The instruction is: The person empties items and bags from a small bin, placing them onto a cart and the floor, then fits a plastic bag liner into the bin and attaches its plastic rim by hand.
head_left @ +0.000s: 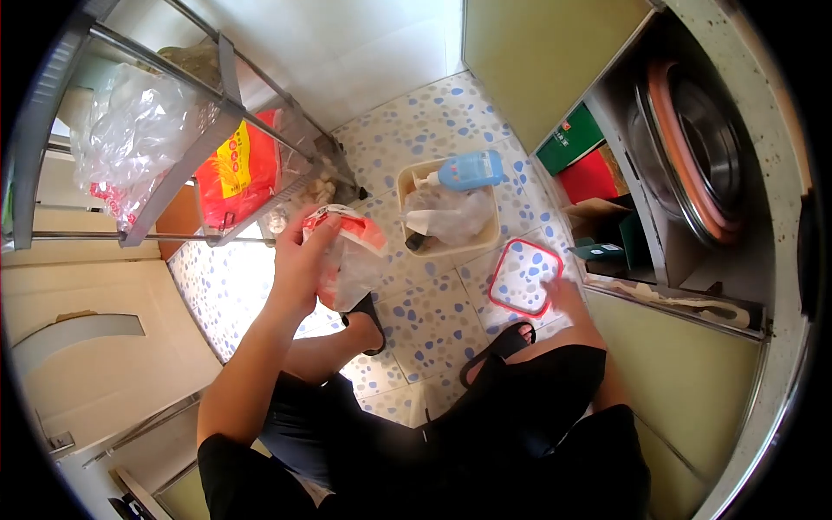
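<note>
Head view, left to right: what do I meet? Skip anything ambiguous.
Clear plastic bag → red bag with yellow panel → left hand → red-and-white plastic bag → cream tub → red-rimmed lid → right hand → round basins

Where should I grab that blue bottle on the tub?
Around the blue bottle's wide body, I'd say, from above on the right. It lies on its side, that end reaching over the tub's rim, while the narrow pale top points left.
</note>
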The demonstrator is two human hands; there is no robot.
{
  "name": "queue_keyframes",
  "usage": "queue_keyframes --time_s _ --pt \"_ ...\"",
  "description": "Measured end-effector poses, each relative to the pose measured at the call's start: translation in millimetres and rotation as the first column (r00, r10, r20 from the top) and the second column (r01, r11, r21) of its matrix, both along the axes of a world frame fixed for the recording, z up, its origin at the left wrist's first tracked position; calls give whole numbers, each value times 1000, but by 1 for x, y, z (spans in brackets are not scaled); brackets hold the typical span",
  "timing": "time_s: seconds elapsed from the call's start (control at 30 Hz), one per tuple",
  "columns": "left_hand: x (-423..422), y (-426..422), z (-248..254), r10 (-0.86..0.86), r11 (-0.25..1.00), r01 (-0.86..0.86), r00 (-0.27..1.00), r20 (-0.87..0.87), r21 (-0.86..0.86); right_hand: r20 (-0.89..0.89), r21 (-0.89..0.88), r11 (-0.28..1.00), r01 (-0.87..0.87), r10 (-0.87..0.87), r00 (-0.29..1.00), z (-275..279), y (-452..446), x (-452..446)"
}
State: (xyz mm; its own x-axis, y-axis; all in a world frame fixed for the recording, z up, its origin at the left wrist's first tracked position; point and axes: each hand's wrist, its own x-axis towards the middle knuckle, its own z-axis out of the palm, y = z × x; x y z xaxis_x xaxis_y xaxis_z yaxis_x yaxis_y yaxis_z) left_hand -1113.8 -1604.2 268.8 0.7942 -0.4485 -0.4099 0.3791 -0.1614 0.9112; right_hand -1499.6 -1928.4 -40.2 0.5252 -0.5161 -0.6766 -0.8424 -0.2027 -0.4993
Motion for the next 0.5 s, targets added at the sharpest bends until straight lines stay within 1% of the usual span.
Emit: queue_keyframes --time_s 0.03,0.07,0.1,0.13,0.17,0.2,0.23,0.27,0.33,0.37,0.4,0.43,0.5 --pt "-1 -1 1 5 1000 -5 1000 -7 -9 145 -68 998 -10 20 989 19 -15 30" --pt "-1 -2 4 7 1000 -7 1000 -13 -20 295 -284 956 -80 166 941 47 -24 61" --pt "-2 -4 8 13 999 -14 1000 -21 -31 467 -344 931 -126 286 837 103 -24 100" --pt "-1 -6 14 20 999 -21 999 -27 -43 609 -411 898 -157 399 685 161 -16 138" --pt "0 -7 18 31 998 -33 999 -32 -55 644 -348 887 -303 461 611 200 -7 166" --pt "1 -7 20 47 997 -49 998 -28 -61 682 -284 847 -449 507 526 222 8 189" --pt "3 -7 21 62 996 -63 998 -26 -66 712 -371 735 -568 618 335 228 29 211" --pt "3 -7 21 76 994 -78 997 -27 -72 715 -463 600 -652 688 125 233 52 230" --pt "6 -7 21 80 993 -83 996 -31 -87 419 -545 379 -748 896 149 219 100 257" --pt "6 -7 22 81 992 -84 996 -31 -95 247 -641 246 -727 963 108 196 111 273" --pt "6 -6 23 73 993 -75 997 -25 -96 64 -710 99 -697 995 76 165 118 291" --pt "6 -6 25 64 993 -65 998 -19 -98 -123 -748 -57 -661 991 54 141 121 302" --pt "8 -5 28 44 994 -45 999 -8 -100 -169 -723 -36 -690 977 126 119 124 315"
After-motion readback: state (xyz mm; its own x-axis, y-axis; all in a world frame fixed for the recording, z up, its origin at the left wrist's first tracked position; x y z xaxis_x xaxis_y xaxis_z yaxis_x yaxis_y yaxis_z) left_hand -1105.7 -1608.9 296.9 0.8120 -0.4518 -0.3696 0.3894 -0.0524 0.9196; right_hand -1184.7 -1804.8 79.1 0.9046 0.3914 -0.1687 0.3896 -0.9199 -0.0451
